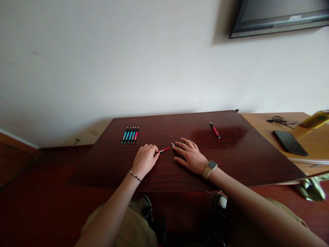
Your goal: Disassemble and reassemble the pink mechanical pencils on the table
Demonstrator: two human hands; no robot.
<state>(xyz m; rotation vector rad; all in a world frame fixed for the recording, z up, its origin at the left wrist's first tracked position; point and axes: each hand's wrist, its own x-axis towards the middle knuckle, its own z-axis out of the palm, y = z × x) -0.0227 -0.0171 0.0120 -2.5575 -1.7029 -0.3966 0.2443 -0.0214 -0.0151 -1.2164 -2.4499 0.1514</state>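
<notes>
Fingers: left hand (pixel 145 158) pinching red pen (pixel 166 149), right hand (pixel 189 157) spread wide.
Pen: I'd grip lightly, steadying its free end.

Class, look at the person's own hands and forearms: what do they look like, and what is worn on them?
The left hand is ungloved, with a thin dark-and-light bracelet at its wrist. The right hand, also ungloved, has a watch with a squarish dark screen and pale beige strap. No sleeves show.
</notes>
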